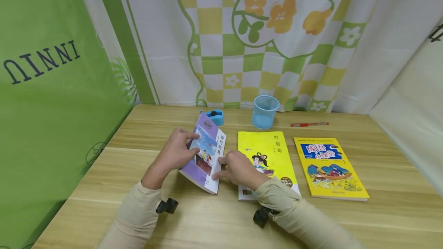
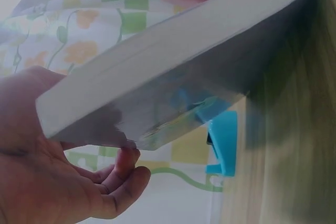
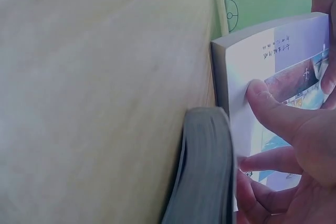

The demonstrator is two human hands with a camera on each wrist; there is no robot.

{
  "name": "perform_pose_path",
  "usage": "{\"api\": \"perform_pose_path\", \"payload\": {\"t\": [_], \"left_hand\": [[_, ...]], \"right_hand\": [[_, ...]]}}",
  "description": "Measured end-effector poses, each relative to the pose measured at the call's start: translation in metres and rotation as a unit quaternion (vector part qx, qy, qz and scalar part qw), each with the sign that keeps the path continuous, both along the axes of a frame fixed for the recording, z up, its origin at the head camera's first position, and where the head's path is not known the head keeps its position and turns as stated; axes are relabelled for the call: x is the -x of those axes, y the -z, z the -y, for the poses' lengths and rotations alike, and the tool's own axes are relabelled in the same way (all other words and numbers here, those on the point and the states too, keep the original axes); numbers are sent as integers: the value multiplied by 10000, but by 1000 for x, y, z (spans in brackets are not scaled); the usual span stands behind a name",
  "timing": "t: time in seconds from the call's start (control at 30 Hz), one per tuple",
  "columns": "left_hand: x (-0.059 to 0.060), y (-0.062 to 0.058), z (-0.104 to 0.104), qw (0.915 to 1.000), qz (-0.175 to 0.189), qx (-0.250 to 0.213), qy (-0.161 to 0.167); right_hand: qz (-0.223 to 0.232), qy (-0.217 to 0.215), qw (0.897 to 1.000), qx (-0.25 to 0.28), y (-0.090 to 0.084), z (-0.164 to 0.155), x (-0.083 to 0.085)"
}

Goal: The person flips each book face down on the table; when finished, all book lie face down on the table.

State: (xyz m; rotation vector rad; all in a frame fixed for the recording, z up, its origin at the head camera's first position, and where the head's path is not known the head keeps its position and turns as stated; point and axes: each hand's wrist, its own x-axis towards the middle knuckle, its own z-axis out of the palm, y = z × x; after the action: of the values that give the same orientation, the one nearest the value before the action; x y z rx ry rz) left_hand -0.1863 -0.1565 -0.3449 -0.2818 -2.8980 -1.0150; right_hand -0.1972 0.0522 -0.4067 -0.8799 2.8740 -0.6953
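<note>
A purple-and-white paperback book [image 1: 214, 172] with a picture on its cover is tilted on the table, its left side raised. My left hand [image 1: 176, 151] holds that raised side, thumb on the cover; in the left wrist view, fingers [image 2: 126, 174] curl beneath the book. At the white spine side, my right hand [image 1: 238, 167] grips the book. The right wrist view has its thumb [image 3: 270, 100] pressed on the cover and its other fingers at the spine edge. Beneath my right wrist lies a yellow book [image 1: 250, 143] with a cartoon girl, partly covered by that hand and sleeve.
Another yellow book [image 1: 332, 168] lies at the right. Behind the books stand a blue tape dispenser [image 1: 217, 117], partly hidden by the raised book, and a blue translucent cup [image 1: 264, 112]. A red pen [image 1: 309, 124] lies near the back edge, before the patterned curtain [image 1: 221, 49].
</note>
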Motion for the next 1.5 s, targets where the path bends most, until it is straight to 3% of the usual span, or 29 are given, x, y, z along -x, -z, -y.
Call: {"api": "perform_pose_path", "payload": {"t": [0.2, 0.43, 0.6, 0.97, 1.1, 1.5], "left_hand": [[-5, -5, -3, 10000, -67, -39, 21], [-8, -10, -10, 9975, -230, -614, 275], [-8, -10, -12, 9945, -115, -963, 384], [-8, -9, -11, 9940, -23, -1021, 402], [-8, -10, -11, 9941, 4, -1007, 404], [-10, -12, -11, 9942, -73, -966, 461]], "right_hand": [[-33, -166, 9998, 141, 2, 2, 2], [-129, -412, 9986, 320, 4, 3, 1], [-225, -450, 9982, 329, 3, 2, 1], [-196, -391, 9988, 226, 2, 3, 1], [-214, -353, 9987, 314, -5, 1, 2], [82, -308, 9894, 1416, -47, -2, 6]]}}
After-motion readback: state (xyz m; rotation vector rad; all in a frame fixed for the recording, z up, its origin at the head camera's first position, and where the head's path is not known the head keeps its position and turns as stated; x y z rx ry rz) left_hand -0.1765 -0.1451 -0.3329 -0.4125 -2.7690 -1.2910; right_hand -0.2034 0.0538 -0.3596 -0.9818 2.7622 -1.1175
